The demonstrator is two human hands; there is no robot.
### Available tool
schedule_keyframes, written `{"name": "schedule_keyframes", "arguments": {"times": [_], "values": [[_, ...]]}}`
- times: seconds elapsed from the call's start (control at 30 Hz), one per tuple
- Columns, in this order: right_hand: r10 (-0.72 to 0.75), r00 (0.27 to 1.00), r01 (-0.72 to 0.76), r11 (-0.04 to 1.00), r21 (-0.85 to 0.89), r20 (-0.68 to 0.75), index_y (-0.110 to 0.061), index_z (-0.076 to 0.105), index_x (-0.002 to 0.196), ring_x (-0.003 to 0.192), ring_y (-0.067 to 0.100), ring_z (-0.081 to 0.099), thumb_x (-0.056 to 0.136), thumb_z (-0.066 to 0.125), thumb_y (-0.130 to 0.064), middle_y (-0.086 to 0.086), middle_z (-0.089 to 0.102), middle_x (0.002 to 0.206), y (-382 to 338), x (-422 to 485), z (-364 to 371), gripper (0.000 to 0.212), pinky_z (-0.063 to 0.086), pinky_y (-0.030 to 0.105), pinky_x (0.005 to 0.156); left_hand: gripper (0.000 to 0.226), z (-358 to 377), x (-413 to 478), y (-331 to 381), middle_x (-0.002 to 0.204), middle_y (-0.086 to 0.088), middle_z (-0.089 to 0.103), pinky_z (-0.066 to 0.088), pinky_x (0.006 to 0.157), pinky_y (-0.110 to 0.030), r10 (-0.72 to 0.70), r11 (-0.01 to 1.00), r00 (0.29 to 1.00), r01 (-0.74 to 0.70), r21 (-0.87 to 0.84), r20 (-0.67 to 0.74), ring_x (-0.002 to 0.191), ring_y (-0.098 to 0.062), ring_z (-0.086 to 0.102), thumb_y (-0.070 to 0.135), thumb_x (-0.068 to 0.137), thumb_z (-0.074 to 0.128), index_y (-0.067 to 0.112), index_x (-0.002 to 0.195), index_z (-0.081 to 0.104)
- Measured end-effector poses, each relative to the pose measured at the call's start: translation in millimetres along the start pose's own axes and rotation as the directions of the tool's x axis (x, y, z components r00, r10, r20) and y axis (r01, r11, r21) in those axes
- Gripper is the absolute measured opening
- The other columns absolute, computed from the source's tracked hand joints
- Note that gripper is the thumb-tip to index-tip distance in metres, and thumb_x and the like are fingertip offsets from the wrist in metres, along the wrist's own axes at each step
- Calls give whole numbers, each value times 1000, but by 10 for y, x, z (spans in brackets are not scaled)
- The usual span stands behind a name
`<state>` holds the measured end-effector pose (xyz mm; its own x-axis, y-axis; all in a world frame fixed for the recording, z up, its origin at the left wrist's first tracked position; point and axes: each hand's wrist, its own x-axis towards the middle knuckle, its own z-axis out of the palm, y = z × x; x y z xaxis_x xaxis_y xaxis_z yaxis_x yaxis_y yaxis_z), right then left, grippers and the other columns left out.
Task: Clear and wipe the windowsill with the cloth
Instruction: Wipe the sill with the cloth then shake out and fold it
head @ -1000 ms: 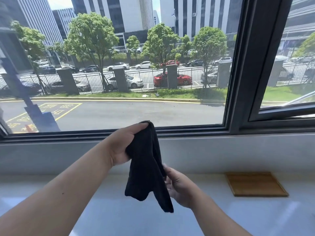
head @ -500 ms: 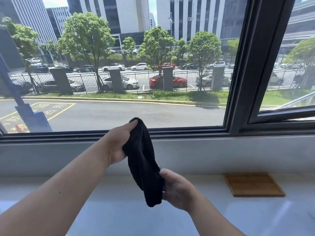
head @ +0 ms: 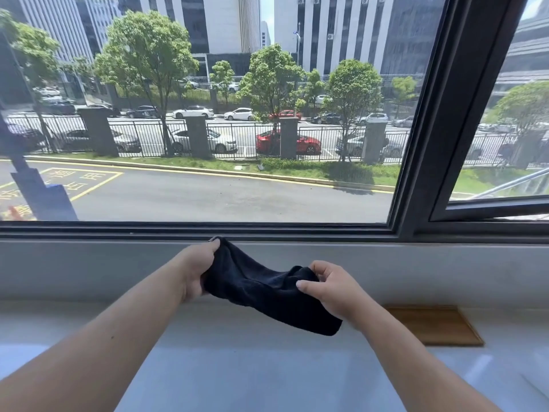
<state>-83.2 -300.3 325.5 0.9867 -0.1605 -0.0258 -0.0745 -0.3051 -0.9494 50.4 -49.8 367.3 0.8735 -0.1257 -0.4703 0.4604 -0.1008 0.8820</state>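
Note:
A black cloth (head: 261,289) is stretched between both hands, held in the air above the white windowsill (head: 237,367). My left hand (head: 197,269) grips its upper left end, near the grey wall under the window. My right hand (head: 329,288) pinches the bunched right part, and the cloth's loose end hangs down below that hand. The cloth does not touch the sill.
A flat wooden board (head: 436,325) lies on the sill at the right, against the back wall. The dark window frame (head: 416,185) runs across behind, with a tilted-open pane (head: 505,114) at the right.
The cloth hung down from my left hand with my right hand below it. Now my right hand has risen and moved right, pulling the cloth out sideways. Both hands sit lower in view.

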Motion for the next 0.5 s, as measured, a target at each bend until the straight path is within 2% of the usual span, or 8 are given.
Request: {"name": "schedule_keyframes", "arguments": {"times": [0.03,0.1,0.17,0.23,0.3,0.4,0.5], "values": [[2,1000,-2,999,46,12,-12,60,79,72,18,61,89,75,-19,3,67,79,16,-29,-12,19,45,34,71,44,10,-11,45,101,-15,82,63,59,-45,14,1000,1000,-14,0,13,83,-36,80,49,107,50,14,125,68],[17,995,-43,961,274,95,-15,60,82,80,24,60,86,76,-18,8,65,86,34,-89,-33,17,45,35,70,44,27,-49,149,102,-13,82,64,63,-46,43,999,998,-44,14,45,86,-35,81,51,106,52,15,125,68],[8,983,-101,858,503,185,-12,58,86,87,31,56,84,75,-17,16,62,93,19,-138,-66,18,45,37,71,42,51,-90,244,97,-11,83,65,61,-45,71,996,996,-74,53,53,82,-33,81,52,105,54,17,123,67],[-12,969,-150,764,627,247,-11,57,86,89,32,56,86,75,-17,17,61,97,-40,-191,-88,19,47,41,75,42,71,-119,304,99,-12,83,66,64,-46,91,989,996,-93,115,23,81,-34,81,53,104,54,17,121,66],[-13,965,-162,752,639,261,-11,60,85,85,30,58,86,76,-18,16,61,93,-144,-222,-108,17,45,40,75,43,75,-114,311,102,-13,81,65,61,-46,95,980,995,-92,176,-7,77,-33,81,53,104,52,16,121,65],[-42,978,-62,876,479,204,-9,70,88,81,26,65,87,74,-17,13,70,89,-341,-239,-158,9,53,32,74,45,48,-69,245,87,-13,83,62,50,-42,86,971,996,-80,224,-17,67,-31,80,53,106,48,14,118,66],[-42,976,-79,850,521,215,-10,66,96,96,35,64,94,69,-17,21,67,102,-428,-211,-203,8,54,47,86,49,19,-34,155,84,-8,83,59,52,-35,49,972,999,-51,228,15,65,-27,79,54,107,45,14,117,70]]}}
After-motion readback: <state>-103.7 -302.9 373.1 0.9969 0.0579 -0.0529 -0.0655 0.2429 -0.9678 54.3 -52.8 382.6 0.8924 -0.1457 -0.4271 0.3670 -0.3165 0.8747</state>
